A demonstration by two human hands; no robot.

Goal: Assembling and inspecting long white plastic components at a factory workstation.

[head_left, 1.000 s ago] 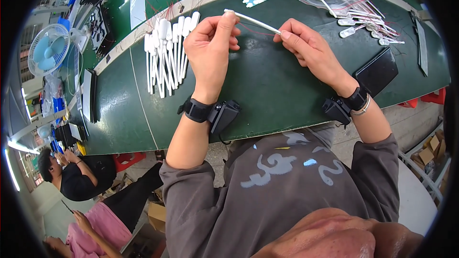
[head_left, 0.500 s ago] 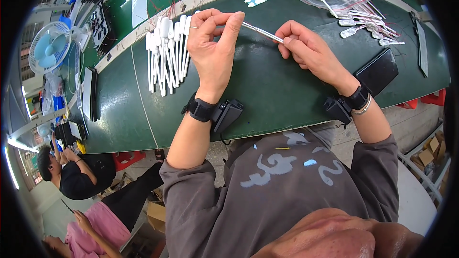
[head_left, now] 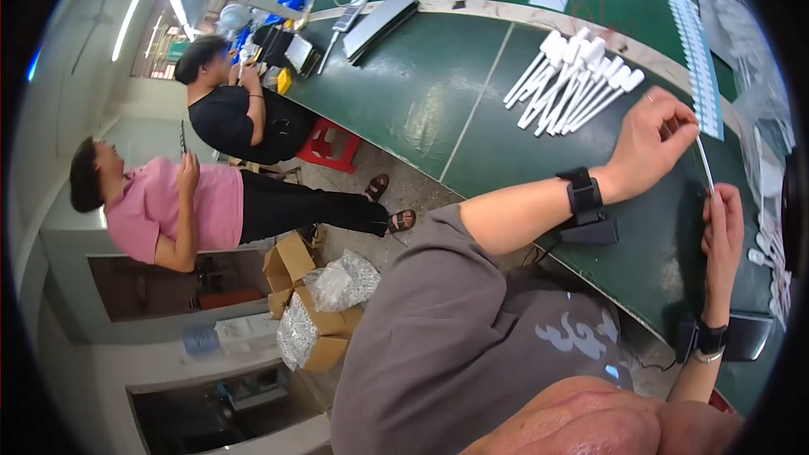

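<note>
My left hand (head_left: pixel 647 145) pinches the upper end of a thin white stick (head_left: pixel 705 165); whatever sits at that end is hidden by the fingers. Fingers of my right hand (head_left: pixel 725 232) are closed on the stick's lower end. The stick is held above the green table (head_left: pixel 430 76). Left of my left hand lies a pile of white sticks with broad paddle-like heads (head_left: pixel 571 84), their heads pointing away from me. More white pieces with paddle-like heads (head_left: pixel 771 263) lie at the right rim, beyond my right hand, partly cut off.
A blue sheet with rows of white tabs (head_left: pixel 687 38) lies behind my hands, near a clear plastic bag (head_left: pixel 763 88). A dark phone (head_left: pixel 750 335) lies by my right wrist. Two people are at the left, one seated (head_left: pixel 232 109), one in pink (head_left: pixel 185 206). Open boxes (head_left: pixel 324 337) stand on the floor.
The view has swung to the left, so the table, the pile and my hands appear farther right, and more of the room and the two people shows. Both hands still grip the stick.
</note>
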